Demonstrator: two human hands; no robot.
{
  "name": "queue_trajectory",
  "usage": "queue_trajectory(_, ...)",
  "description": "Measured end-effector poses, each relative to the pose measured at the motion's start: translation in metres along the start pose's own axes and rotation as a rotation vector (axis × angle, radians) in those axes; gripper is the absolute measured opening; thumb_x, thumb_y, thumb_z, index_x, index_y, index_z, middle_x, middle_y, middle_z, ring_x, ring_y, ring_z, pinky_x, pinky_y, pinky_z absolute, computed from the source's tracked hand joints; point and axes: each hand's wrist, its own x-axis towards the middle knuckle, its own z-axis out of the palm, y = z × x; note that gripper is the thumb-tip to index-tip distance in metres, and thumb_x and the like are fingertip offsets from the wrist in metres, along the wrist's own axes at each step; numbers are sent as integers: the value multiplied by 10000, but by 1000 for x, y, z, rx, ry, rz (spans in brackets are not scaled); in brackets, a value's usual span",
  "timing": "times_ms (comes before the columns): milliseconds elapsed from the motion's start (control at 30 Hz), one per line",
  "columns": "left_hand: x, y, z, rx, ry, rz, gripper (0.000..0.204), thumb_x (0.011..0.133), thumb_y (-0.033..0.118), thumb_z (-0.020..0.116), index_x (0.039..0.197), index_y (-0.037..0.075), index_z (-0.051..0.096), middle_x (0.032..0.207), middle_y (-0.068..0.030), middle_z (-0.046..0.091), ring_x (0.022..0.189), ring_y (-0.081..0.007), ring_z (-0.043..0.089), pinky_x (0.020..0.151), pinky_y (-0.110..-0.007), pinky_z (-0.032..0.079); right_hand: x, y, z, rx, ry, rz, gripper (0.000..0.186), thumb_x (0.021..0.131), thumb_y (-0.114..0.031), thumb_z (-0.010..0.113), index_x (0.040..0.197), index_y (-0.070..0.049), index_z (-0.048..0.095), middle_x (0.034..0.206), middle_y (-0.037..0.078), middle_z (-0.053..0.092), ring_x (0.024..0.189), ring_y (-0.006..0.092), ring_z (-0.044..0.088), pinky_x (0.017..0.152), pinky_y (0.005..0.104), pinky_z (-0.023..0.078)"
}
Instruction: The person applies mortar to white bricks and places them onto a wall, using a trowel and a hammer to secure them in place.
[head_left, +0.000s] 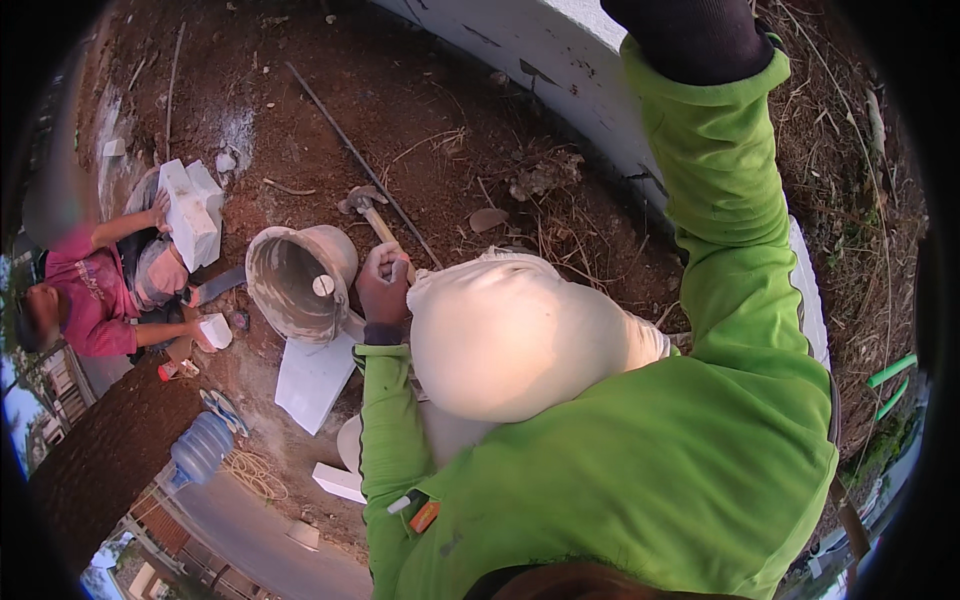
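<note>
My left hand [383, 287], at mid-picture, is closed round the wooden handle of a hammer [378, 224], whose grimy head points away from me. A mortar-stained bucket [335, 250] stands just left of this hand. Beside my hand bulges a large, pale, cloth-covered rounded shape [505, 335]; whether it is a sack or clothing I cannot tell. My right arm [730, 200], in a green sleeve with a dark cuff, reaches up past the top edge, and its hand is out of the picture. A white slab piece [312, 385] lies below the bucket.
At the left, a person in a pink shirt [88, 290] sits holding white blocks [190, 215]. A white wall [590, 100] runs along the far side. A thin rod [340, 130] lies on brown soil. A blue water jug [202, 445] and rope [252, 473] are at lower left.
</note>
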Motion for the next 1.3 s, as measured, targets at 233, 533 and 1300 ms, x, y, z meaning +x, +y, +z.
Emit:
queue_trajectory(233, -11, -9, 34, -97, -75, -25, 251, 945, 61, 672, 1188, 2, 647, 970, -70, 706, 831, -129, 669, 773, -301, 561, 11, 17, 19, 42, 214, -113, 315, 867, -328, 758, 912, -23, 692, 805, 189, 697, 754, 353, 712, 700, 428, 564)
queue_trajectory(533, -11, -48, 23, 29, 171, -4, 316, 878, 73, 719, 1184, 20, 659, 1035, -115, 657, 926, -219, 677, 845, -358, 563, -9, -14, 30, 402, 324, -258, 251, 893, -249, 772, 1077, -84, 731, 945, 113, 754, 779, 270, 739, 703, 356, 573)
queue_trajectory(1300, -6, -53, 35, 412, 233, -28, 593, 807, 176, 762, 1336, -10, 567, 1298, -211, 575, 1228, -397, 573, 1082, -454, 452, -181, -93, 149, 887, -842, -159, 207, 888, -233, 711, 1046, -98, 715, 921, 175, 734, 884, 388, 706, 798, 479, 557)
